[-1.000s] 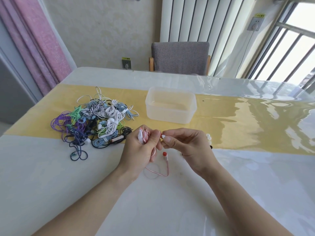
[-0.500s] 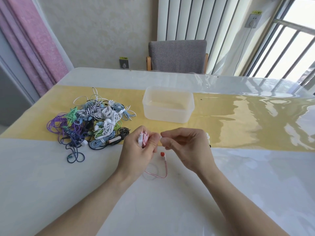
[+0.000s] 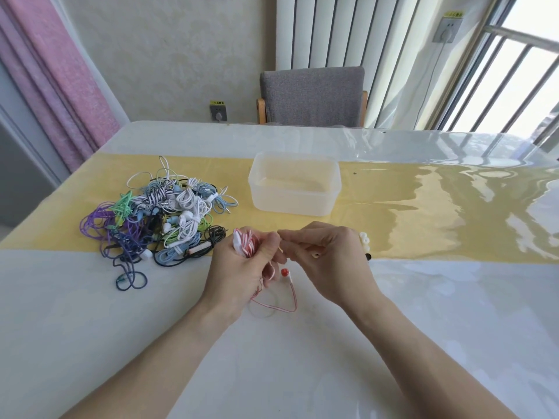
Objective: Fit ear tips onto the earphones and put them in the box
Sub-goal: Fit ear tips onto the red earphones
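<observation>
Hands unmoved, left hand [image 3: 239, 269] gripping coiled red-white earphones [image 3: 245, 244] — right hand [image 3: 326, 261] pinching.

hands: 2, left hand [image 3: 239, 273], right hand [image 3: 329, 264]
box [image 3: 294, 184]: 1
earphone pile [image 3: 157, 216]: 1, count of sets unclear
red-white earphone set [image 3: 246, 244]: 1
red earbud [image 3: 284, 271] visible: 1
chair [image 3: 313, 96]: 1
wall sockets: 2

Bright daylight came through the window [image 3: 514, 71] at right, throwing strong glare across the glossy desk [image 3: 453, 207]. Wide-angle distortion bent the edges; focus was sharp.
</observation>
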{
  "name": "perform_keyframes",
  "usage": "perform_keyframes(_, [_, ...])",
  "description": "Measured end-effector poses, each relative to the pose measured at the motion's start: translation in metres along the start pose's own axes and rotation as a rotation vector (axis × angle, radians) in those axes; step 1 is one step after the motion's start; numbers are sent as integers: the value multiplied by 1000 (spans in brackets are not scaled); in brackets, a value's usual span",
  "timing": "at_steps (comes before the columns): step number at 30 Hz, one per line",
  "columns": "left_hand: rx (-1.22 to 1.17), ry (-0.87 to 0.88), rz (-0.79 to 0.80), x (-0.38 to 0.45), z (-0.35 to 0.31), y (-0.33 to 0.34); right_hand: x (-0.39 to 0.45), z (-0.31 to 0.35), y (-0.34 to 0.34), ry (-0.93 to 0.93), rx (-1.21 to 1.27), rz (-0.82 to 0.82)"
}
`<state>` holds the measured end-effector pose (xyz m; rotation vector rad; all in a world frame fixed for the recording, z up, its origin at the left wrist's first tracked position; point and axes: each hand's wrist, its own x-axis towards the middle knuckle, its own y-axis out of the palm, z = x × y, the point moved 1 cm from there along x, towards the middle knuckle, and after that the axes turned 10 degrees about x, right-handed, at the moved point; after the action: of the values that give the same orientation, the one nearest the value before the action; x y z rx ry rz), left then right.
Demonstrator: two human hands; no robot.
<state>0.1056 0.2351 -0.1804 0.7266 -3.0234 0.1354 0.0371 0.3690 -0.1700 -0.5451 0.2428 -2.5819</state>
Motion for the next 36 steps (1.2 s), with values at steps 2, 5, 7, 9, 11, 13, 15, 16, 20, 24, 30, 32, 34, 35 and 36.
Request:
perform_keyframes(2, [-51,-11,49,2,-2,-1,1,-2,-4,-12,-8,19])
perform_keyframes(5, [-100,-94,92,5,-5,-2,1,-2,-8,-16,-14,109])
perform_keyframes(7, [-140,-148,103,6,-6,-2,1,-1,-10,40,-13,97])
perform_keyframes(9, [-199,-195,111,7,-7,-3,3,1,-13,66,-86,36])
perform_keyframes(11, [-244,-221,136,8,-7,-6,2,2,-15,34,-250,95])
perform_keyframes(13, [-277,-246,165,9,-7,-8,-1,1,-13,8,-418,288])
perform_keyframes(15, [-329,-288,191,8,-9,-8,-5,0,-8,28,-524,435])
perform_keyframes(16, [-364,-314,203,8,-10,-8,-6,0,-5,37,-553,468])
perform_keyframes(20, [-445,-365,236,10,-10,-9,-6,-1,2,12,-596,480])
perform_keyframes(24, [-432,-352,209,12,-5,-10,-3,1,-6,6,-476,352])
perform_keyframes(30, [-335,-355,188,12,-3,-10,2,9,-19,30,-211,179])
perform_keyframes(32, [-322,-345,217,11,-4,-10,2,9,-22,66,-161,173])
perform_keyframes(34, [-294,-333,247,10,-3,-8,2,8,-24,119,-95,183])
perform_keyframes(35, [-282,-335,252,10,-2,-7,2,9,-25,154,-21,191])
perform_keyframes(36, [-268,-339,248,10,0,-6,2,9,-26,188,62,202])
